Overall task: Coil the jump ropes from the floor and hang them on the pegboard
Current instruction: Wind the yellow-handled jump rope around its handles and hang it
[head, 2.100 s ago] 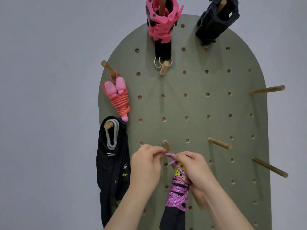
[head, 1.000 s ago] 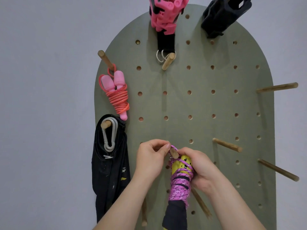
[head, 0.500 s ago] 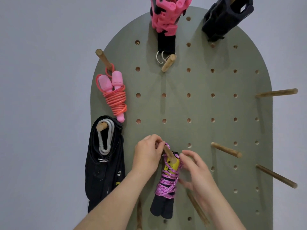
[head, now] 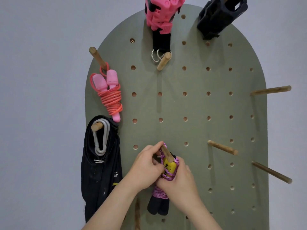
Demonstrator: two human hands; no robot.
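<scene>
Left grip: your left grip (head: 146,165) is curled tight, with thumb and forefinger pinching the loop of the purple rope (head: 159,194) right beside the peg (head: 166,152).
Right grip: your right grip (head: 180,185) is curled round the right side of the coil and holds it just below the yellow handle (head: 169,166).
Purple rope: it is a tight coiled bundle against the lower middle of the pegboard (head: 182,107). Its top loop sits at the base of the peg, and its black ends (head: 157,207) hang below your hands.
Peg: it is a wooden dowel angled out toward you, touching the top of the yellow handle.
Bag: a black bag (head: 99,183) hangs at the board's left edge from a grey carabiner (head: 101,138) on a peg.
Writing: on the bag you can read pale letters "or" (head: 115,175), and the small print above them is too blurred to read. A yellow mark sits just below.
Pink rope: the pink rope (head: 111,97) is coiled and hangs by a loop from the upper-left peg, handles up, just above the bag.
Board: it is green and arched, with rows of holes. Three right pegs (head: 222,147) stick out on its right side.
Top: a pink clamp (head: 162,12) sits over a black strap (head: 162,42) with two metal rings (head: 156,55). A black holder (head: 219,14) is at the upper right.
Wall: the wall (head: 41,80) behind is pale grey.
</scene>
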